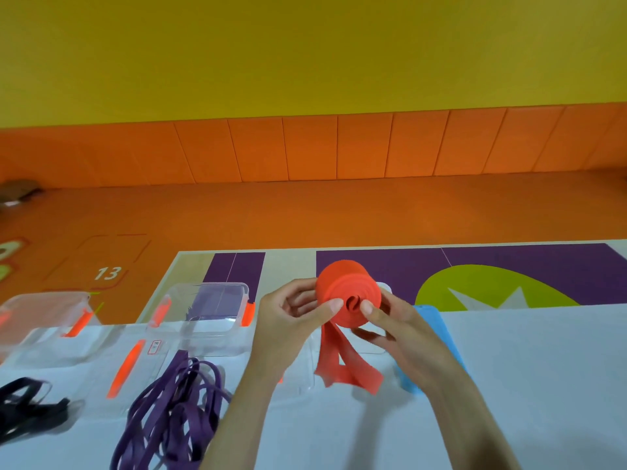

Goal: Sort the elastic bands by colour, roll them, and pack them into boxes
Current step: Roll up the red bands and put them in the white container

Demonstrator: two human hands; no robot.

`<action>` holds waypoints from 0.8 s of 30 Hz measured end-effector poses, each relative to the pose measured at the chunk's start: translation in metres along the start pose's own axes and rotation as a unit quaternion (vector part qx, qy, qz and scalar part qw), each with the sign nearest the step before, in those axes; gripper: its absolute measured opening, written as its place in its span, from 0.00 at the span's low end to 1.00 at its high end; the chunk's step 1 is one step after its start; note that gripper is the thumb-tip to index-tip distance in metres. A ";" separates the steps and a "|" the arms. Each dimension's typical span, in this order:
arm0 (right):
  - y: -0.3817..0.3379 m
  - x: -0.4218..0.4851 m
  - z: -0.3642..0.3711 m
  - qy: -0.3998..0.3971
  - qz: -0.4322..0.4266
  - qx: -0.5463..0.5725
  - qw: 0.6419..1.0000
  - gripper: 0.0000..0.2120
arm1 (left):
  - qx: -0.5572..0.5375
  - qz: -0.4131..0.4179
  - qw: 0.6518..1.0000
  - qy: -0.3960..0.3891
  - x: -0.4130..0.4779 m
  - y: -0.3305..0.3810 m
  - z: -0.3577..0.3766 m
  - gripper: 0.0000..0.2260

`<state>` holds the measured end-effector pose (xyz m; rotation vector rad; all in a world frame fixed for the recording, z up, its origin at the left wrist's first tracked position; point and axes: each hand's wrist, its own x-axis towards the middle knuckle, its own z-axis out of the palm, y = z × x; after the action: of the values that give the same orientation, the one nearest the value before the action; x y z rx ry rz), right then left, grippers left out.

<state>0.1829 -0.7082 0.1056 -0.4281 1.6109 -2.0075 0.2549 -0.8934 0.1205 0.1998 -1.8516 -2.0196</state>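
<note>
The red roll is held up above the table, grasped by both hands. The left hand clasps it from nine o'clock and the right hand from four o'clock. Each thumb presses on its near face, with the fingers curled behind. Its loose tail hangs at six o'clock.

I count one red roll, one blue band, one purple heap, one black tangle and two clear boxes: the middle box and the left box, both out at the roll's nine o'clock.

The right wrist hides much of the blue band. The picture's edge cuts off the black tangle and the purple heap. Something clear behind the roll is too hidden to make out.
</note>
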 end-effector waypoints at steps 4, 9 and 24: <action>-0.014 -0.001 -0.022 -0.047 -0.007 -0.065 0.997 0.28 | 0.037 0.034 0.999 -0.011 -0.002 0.003 -0.003 0.15; -0.021 -0.001 -0.028 -0.038 -0.054 -0.092 0.994 0.27 | 0.084 0.042 0.993 -0.074 0.003 0.020 -0.006 0.16; -0.008 0.006 -0.007 0.004 -0.106 0.054 0.993 0.16 | 0.025 -0.007 0.998 -0.050 0.001 0.003 -0.009 0.21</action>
<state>0.1725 -0.7052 0.1112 -0.5702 1.5063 -2.2431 0.2581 -0.9024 0.1228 0.1265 -1.9688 -2.0273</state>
